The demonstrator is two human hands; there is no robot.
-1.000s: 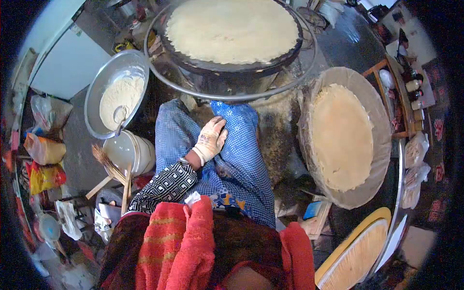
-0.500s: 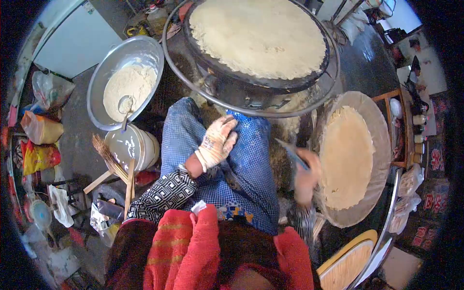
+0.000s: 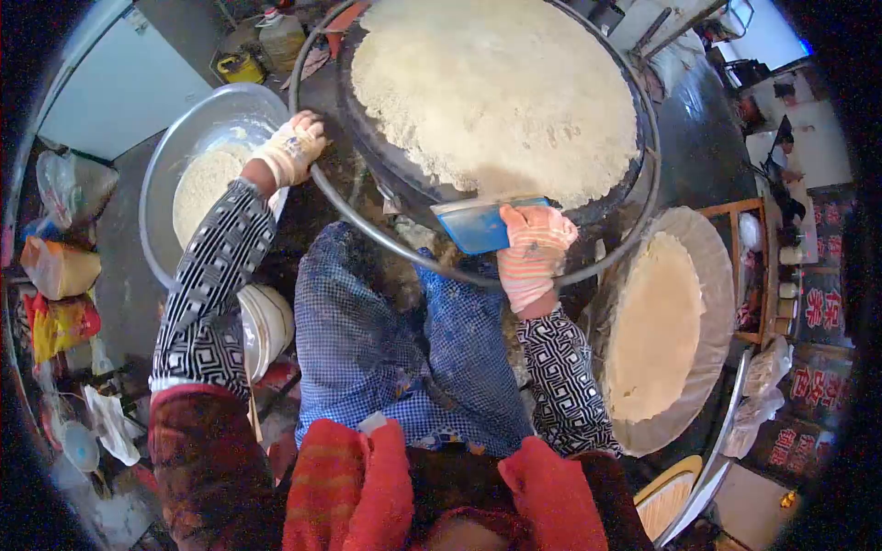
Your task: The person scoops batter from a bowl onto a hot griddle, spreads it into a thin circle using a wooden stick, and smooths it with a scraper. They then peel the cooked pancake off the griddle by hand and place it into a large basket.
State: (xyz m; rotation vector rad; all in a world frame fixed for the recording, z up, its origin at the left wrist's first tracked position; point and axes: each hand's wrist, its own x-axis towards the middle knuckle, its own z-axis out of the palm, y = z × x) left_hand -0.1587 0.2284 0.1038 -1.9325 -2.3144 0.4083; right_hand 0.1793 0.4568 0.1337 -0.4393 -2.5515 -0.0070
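My left hand (image 3: 292,151), in a pale work glove, is closed over the left side of the metal ring (image 3: 386,241) around the griddle. My right hand (image 3: 537,243), in a striped glove, grips a blue scraper (image 3: 478,228). The scraper's long edge lies along the front rim of the round black griddle (image 3: 432,197), by the near edge of the pancake. That wide, pale pancake (image 3: 496,92) covers most of the griddle and has a ragged border.
Left of the griddle is a metal basin (image 3: 165,151) of pale batter, with a white bucket (image 3: 271,321) below it. At right, a finished pancake (image 3: 657,321) lies on a round plastic-covered tray (image 3: 707,386). Bags (image 3: 64,266) line the far left.
My left hand has gone from my lap up to the ring. My right hand has brought the scraper from beside the tray up and left to the griddle's front edge.
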